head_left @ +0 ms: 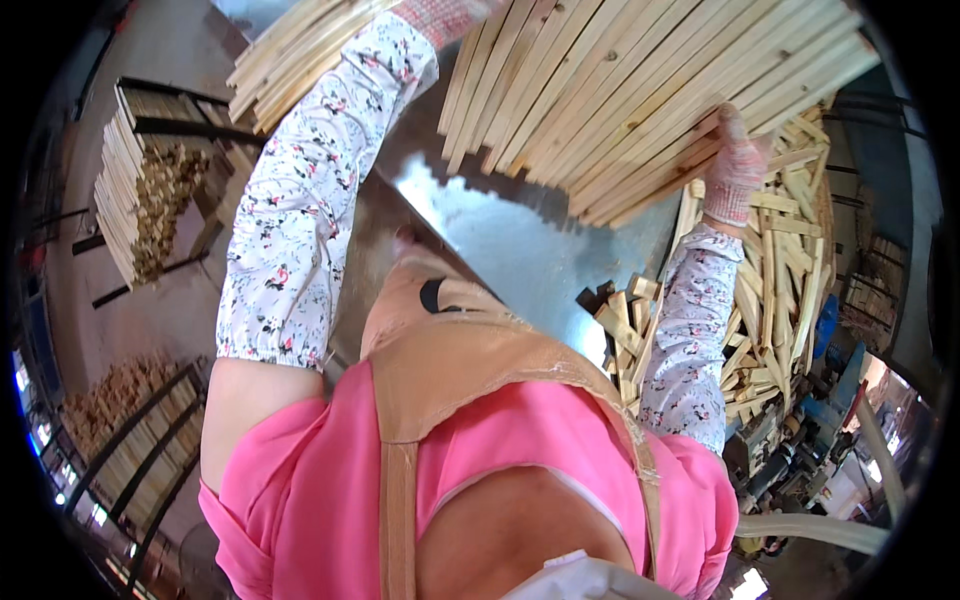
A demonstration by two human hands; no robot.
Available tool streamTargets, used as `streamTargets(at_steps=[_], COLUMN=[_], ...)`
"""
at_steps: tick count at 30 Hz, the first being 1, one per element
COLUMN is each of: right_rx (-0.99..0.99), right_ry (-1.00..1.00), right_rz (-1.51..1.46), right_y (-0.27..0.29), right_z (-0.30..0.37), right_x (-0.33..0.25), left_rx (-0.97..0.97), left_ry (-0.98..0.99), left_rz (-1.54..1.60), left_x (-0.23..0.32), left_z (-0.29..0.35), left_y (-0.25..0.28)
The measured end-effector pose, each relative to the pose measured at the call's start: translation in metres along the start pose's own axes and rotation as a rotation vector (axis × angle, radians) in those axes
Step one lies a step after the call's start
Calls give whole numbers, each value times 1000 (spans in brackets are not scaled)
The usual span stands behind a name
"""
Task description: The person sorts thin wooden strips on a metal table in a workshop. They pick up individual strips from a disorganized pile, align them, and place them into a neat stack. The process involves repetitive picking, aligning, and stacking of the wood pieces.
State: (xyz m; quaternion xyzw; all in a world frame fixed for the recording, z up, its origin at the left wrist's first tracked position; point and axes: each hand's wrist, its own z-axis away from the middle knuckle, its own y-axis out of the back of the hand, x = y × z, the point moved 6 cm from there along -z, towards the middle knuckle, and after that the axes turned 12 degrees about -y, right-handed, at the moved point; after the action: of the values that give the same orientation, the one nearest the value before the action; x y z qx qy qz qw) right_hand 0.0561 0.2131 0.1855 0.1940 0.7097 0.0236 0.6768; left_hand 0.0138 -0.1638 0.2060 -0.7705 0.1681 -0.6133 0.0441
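A broad layer of pale wooden strips (610, 90) lies side by side on a shiny metal table (470, 220), their near ends uneven. At the layer's right edge is my right hand (738, 170), in a pink-and-white knit glove. Its thumb rests on top of the outer strips and the other fingers are mostly hidden, closed against that edge. My left hand (440, 15), gloved alike, reaches to the top of the view between this layer and a smaller bundle of strips (300, 60). Its fingers are cut off by the picture's upper edge.
Loose wood offcuts (775, 270) heap up beside my right forearm, with short blocks (630, 325) close to the table. Racks of stacked strips (150, 200) stand on the left, another stack (130, 420) lower down. Machinery (800, 440) and a pale hose (815, 530) are at lower right.
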Motion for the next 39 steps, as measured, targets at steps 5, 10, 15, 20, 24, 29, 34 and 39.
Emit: streamTargets(at_steps=[5, 10, 15, 20, 24, 29, 34, 39], right_rx=[-42, -110, -41, -90, -275, -114, -212, -234], right_ry=[190, -114, 197, -454, -233, -222, -230, -610], right_rz=[-358, -544, 51, -674, 1119, 1030, 917, 143], right_y=[-28, -37, -81, -102, -198, -191, -209, -193], right_z=[-3, 49, 146, 252, 279, 288, 260, 222], right_x=[-55, 74, 69, 169, 126, 144, 148, 235], left_rx=[-57, 87, 49, -14, -739, -753, -724, -430], left_ry=[-318, 246, 591, 615, 282, 432, 520, 15], left_rz=[-40, 608, 1034, 695, -1513, -1413, -1534, -1706], left_x=[41, 0, -59, -43, -112, -106, -96, -56], left_z=[-47, 37, 124, 179, 185, 176, 149, 86], left_y=[42, 27, 90, 98, 218, 176, 179, 210])
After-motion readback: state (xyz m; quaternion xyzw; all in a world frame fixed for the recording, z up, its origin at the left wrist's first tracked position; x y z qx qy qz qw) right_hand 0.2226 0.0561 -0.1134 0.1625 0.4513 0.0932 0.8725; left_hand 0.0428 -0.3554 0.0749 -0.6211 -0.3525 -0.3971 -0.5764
